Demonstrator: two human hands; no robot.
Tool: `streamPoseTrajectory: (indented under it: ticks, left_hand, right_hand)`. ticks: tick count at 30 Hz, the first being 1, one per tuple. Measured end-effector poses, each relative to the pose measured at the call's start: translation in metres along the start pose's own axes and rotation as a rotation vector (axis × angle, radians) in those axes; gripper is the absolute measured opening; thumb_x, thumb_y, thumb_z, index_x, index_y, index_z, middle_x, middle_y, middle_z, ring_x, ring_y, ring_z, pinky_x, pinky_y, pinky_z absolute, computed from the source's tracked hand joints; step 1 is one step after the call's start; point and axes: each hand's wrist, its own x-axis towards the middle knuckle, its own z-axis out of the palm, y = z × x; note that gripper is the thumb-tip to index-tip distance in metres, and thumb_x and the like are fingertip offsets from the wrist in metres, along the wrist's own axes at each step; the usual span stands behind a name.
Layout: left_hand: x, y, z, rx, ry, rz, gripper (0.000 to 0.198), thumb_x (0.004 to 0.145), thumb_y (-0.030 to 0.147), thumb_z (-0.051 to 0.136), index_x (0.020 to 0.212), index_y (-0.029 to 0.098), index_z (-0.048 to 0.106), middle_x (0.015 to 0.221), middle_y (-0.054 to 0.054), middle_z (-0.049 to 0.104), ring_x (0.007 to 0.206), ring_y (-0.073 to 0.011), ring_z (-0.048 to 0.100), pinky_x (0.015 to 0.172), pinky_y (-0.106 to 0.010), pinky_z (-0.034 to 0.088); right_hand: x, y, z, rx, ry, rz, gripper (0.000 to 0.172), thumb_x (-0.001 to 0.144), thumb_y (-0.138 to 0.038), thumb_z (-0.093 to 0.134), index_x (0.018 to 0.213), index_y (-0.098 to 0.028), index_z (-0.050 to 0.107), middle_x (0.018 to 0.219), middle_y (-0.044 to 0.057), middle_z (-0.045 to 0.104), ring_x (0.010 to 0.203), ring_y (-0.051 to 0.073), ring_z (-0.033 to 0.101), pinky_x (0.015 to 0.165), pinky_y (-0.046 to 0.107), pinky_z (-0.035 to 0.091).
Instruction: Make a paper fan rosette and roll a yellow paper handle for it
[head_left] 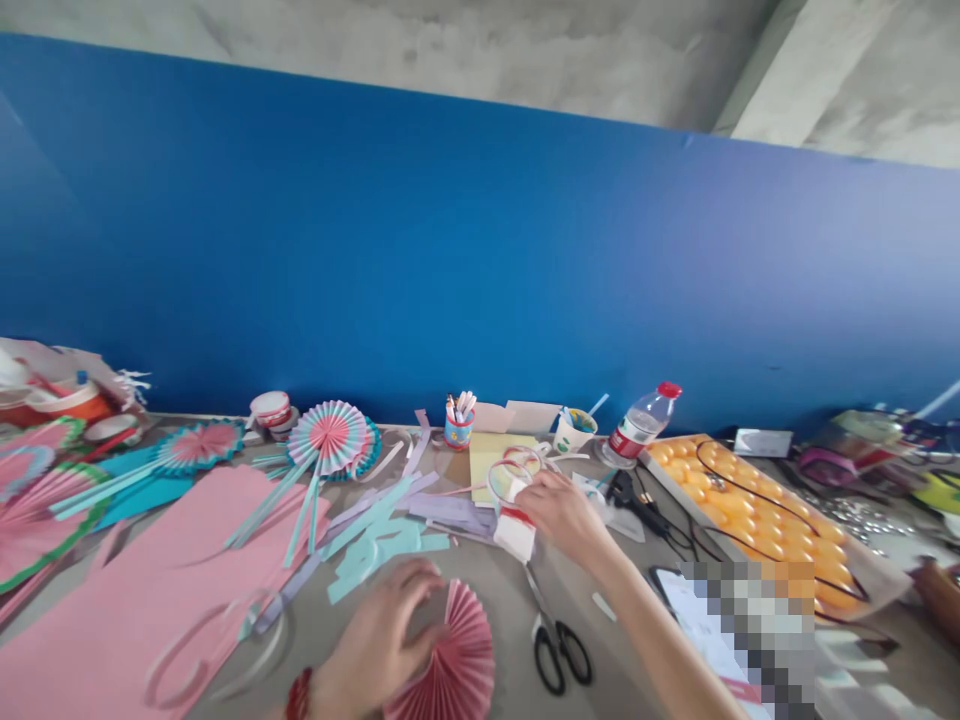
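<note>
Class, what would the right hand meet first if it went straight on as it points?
The right hand would probably meet the pale ring just ahead of it, though blur leaves depth unclear.

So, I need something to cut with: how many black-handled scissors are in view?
1: the scissors lie on the table, right of the pink pleated fan by the left hand. More may be hidden.

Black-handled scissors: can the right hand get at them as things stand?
Probably yes: the right hand is close by, and the black-handled scissors lie with their handles uncovered. Only their tips seem hidden, by the white-and-red item.
</note>
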Motion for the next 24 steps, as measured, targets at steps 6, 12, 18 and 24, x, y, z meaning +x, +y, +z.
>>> streamPoseTrajectory:
  ticks: [6,12,18,24]
  left_hand:
    - [0.089,0.020,0.030,-0.607,-0.073,-0.165,0.050,0.068,0.026,0.079,0.115,0.021,0.063,0.103,-0.008,0.066,0.071,-0.0176,0.063,0.067,-0.030,0.049]
    - [0.140,0.011,0.080,-0.713,-0.107,-0.184,0.047,0.071,0.049,0.074,0.100,0.016,0.059,0.081,-0.005,0.065,0.066,-0.0148,0.062,0.066,-0.029,0.050]
    - [0.137,-0.007,0.073,-0.573,0.012,-0.190,0.042,0.072,0.056,0.069,0.072,0.015,0.058,0.063,0.000,0.059,0.050,-0.0086,0.050,0.053,-0.021,0.040]
    - [0.139,-0.005,0.049,-0.300,0.048,-0.142,0.033,0.079,0.045,0.065,0.095,0.016,0.066,0.059,0.001,0.058,0.051,-0.0142,0.054,0.057,-0.026,0.043]
  right_hand:
    - [-0.003,-0.008,0.001,-0.022,0.044,-0.076,0.014,0.092,-0.013,0.057,0.087,-0.021,0.067,0.083,0.003,0.069,0.084,0.020,0.059,0.075,0.031,0.039]
    - [-0.014,0.000,-0.012,-0.086,0.141,-0.003,0.020,0.089,-0.009,0.053,0.091,-0.023,0.068,0.087,0.004,0.070,0.085,0.021,0.059,0.075,0.031,0.040]
    - [-0.073,0.079,-0.036,-0.323,0.563,0.423,0.024,0.093,-0.023,0.045,0.089,-0.018,0.068,0.084,0.012,0.067,0.077,0.025,0.058,0.072,0.035,0.041]
    - [-0.121,0.108,-0.057,-0.492,1.008,0.905,0.035,0.092,-0.046,0.050,0.080,-0.020,0.068,0.067,0.013,0.064,0.058,0.023,0.052,0.061,0.039,0.035]
